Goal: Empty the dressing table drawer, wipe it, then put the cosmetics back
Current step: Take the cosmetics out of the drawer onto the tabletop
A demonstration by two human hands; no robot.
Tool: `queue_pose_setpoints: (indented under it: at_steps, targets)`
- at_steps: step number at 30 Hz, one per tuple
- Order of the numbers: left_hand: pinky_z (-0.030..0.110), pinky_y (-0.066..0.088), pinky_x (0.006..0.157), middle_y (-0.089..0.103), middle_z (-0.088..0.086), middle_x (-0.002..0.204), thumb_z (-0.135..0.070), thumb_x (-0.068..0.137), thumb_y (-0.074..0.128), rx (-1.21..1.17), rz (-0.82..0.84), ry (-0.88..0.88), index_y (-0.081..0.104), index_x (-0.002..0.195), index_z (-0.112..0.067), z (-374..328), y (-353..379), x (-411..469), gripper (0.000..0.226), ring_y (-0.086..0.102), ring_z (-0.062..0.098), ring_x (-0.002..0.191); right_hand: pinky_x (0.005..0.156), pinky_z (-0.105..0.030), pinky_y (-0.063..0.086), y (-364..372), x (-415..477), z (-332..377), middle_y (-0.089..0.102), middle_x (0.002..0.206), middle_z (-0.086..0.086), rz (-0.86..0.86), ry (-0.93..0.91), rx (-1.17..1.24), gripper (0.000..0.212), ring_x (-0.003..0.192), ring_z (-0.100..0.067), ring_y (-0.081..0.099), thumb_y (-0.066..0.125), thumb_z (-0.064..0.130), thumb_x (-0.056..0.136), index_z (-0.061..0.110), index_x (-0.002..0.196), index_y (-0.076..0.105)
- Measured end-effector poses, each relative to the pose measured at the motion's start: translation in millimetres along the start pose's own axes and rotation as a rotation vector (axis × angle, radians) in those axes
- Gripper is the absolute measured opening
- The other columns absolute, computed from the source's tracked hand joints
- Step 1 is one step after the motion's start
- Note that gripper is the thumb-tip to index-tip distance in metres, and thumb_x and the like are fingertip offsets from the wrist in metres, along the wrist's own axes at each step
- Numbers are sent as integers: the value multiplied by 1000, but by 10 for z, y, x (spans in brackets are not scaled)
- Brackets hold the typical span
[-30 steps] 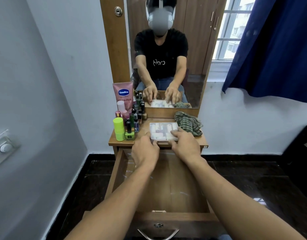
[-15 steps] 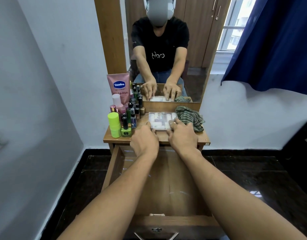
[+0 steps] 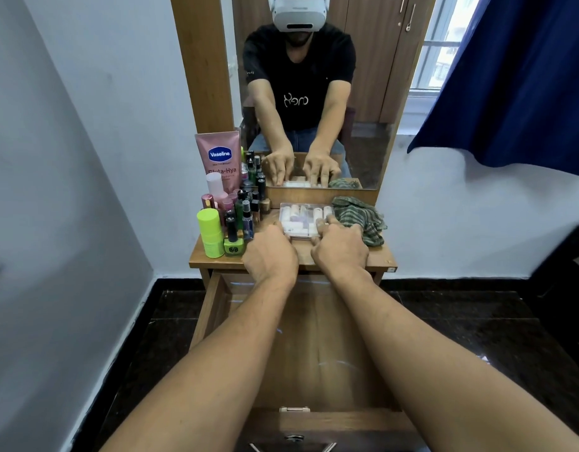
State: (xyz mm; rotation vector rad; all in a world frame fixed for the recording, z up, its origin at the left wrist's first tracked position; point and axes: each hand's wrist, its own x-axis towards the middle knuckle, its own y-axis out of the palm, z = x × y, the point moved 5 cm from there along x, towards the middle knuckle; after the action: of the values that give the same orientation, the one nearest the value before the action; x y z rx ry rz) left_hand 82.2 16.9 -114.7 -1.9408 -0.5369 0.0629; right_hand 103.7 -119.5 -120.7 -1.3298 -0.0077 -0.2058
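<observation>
Box pushed farther back; left hand and right hand grasp its near corners. Risk: left hand toppling bottles just beside it.

Pink lotion tube standing at brown dressing table's back-left corner; lime-green bottle at left edge; green-grey striped cloth at right edge; clear case showing white inside.

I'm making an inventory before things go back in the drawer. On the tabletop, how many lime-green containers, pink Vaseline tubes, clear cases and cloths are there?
lime-green containers (tall stick, nail polish bottle): 2
pink Vaseline tube: 1
clear case: 1
striped cloth: 1
Total: 5
The small dark bottles are too crowded to count.
</observation>
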Motion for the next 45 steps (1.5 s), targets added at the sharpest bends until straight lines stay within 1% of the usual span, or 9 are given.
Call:
queue_pose_setpoints:
  at_steps: [6,12,16,20,24,28,32,40,45]
  targets:
    - [34,43,69,73,9,106,-34,101,54,-63,30,-18,69,114,-22,53,27,-16,23,68,31,100,99,-36,43,-50,-36,1,26,164,13,27,-59,-34,48,125,-26,39,45,38,105,33,153,40]
    - [35,50,80,66,4,126,-30,98,61,-164,37,77,53,138,-29,101,56,-100,41,64,27,109,91,-35,47,-42,-120,-88,30,162,20,-67,3,166,44,122,-26,42,54,37,101,36,145,51]
    - [37,49,94,61,0,137,-21,97,59,-330,-2,156,45,149,-27,171,55,-279,55,62,26,117,101,-35,45,-33,-280,-147,38,160,6,-166,-71,217,54,124,-29,48,59,27,97,28,150,48]
    - [35,47,104,59,0,142,-15,93,66,-498,9,193,45,151,-21,332,82,-571,62,59,23,124,92,-35,50,-36,-599,-192,54,133,-1,-296,-42,463,40,112,-25,59,62,17,93,19,133,64]
    - [11,28,104,58,0,141,-7,91,66,-573,-39,187,56,143,-14,516,59,-851,53,55,17,128,77,-36,56,34,-1013,-77,59,104,3,-398,-134,448,14,93,-19,62,62,22,91,20,102,71]
    - [19,35,81,58,2,117,-12,90,63,-503,-98,64,67,118,-17,641,-70,-885,29,60,19,102,81,-33,54,372,-1201,4,67,106,4,-45,-50,355,18,103,-22,66,58,29,89,26,101,72]
    - [29,44,80,63,5,114,-19,88,64,-414,47,-188,69,107,-20,965,62,-828,20,61,26,105,84,-29,52,585,-1241,-22,73,111,-3,251,128,413,25,108,-28,67,57,26,86,27,106,73]
    - [37,46,95,59,15,127,-21,88,61,-315,236,-302,68,122,-13,1123,299,-755,36,58,35,118,96,-30,48,884,-1129,153,64,135,-11,345,204,509,41,126,-30,59,56,26,91,16,129,65]
    - [37,43,101,58,15,132,-22,92,57,-289,316,-301,61,128,-11,1091,395,-737,37,55,35,123,92,-33,53,1079,-1069,297,69,124,-7,380,181,514,40,116,-30,64,55,40,86,21,118,71]
